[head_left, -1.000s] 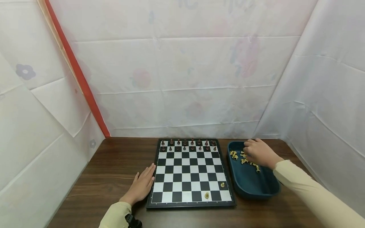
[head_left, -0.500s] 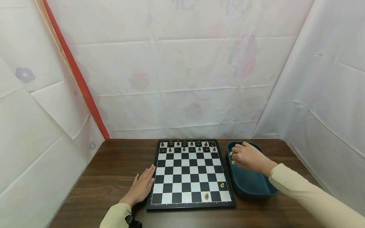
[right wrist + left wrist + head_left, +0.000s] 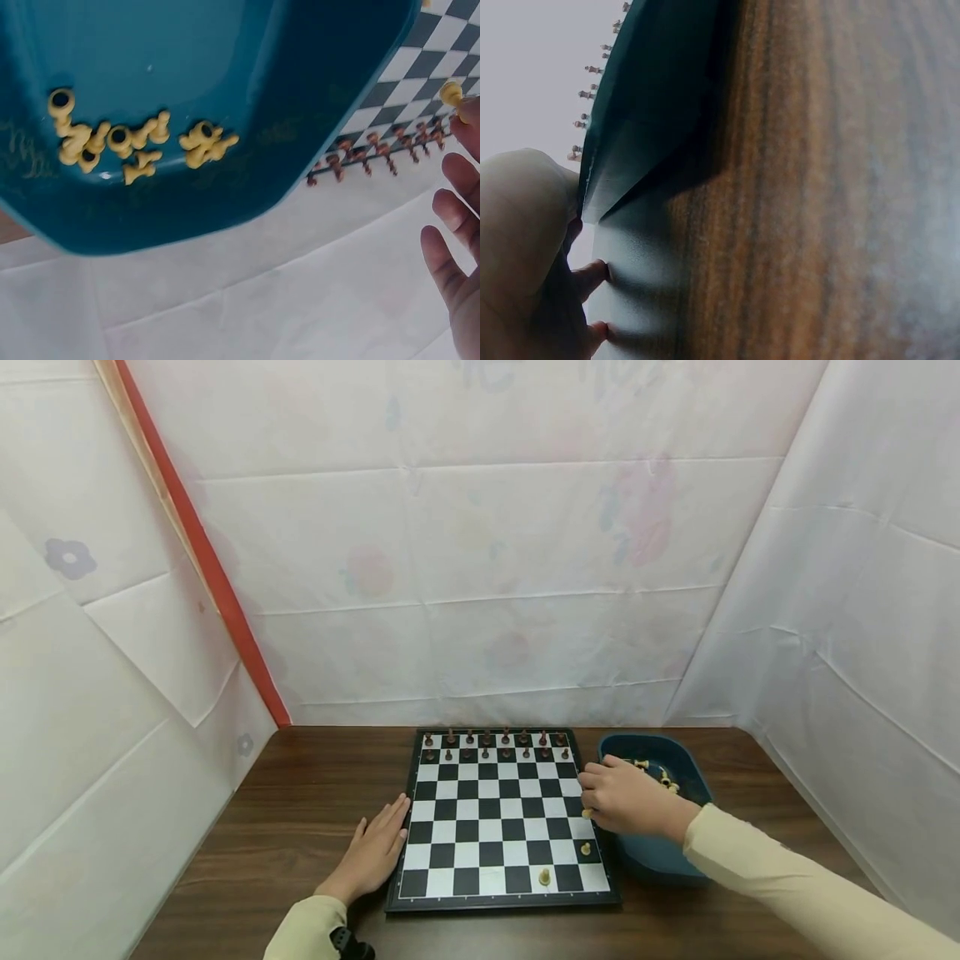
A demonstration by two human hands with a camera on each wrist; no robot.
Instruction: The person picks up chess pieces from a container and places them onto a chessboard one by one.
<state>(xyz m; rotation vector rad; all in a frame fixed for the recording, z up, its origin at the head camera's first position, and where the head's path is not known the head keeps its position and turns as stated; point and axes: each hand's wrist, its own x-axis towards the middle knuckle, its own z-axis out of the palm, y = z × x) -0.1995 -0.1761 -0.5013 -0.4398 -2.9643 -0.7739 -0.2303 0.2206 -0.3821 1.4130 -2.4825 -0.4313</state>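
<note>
My right hand point(image 3: 628, 797) is over the right side of the black-and-white chessboard point(image 3: 480, 903), beside the blue bin. Its fingers pinch a pale yellow chess piece point(image 3: 451, 93), whose exact kind is hard to tell. My left hand point(image 3: 371, 850) rests by the board's left edge with its fingers extended; in the left wrist view its fingers point(image 3: 591, 279) touch the board's side. Two yellow pieces, one chess piece point(image 3: 586, 849) near the right edge and another chess piece point(image 3: 544, 877) in the front row, stand on the board. Dark brown chess pieces point(image 3: 486, 752) fill the two far rows.
The blue bin point(image 3: 217, 232) right of the board holds several yellow chess pieces point(image 3: 139, 139) lying loose. Below everything is a dark wood table point(image 3: 300, 810). White sheets point(image 3: 480, 643) hang behind and at both sides, with a red strip point(image 3: 202, 552) at left.
My right hand has left the bin's far end and moved leftward to the board, carrying a yellow chess piece. The left hand stays in place.
</note>
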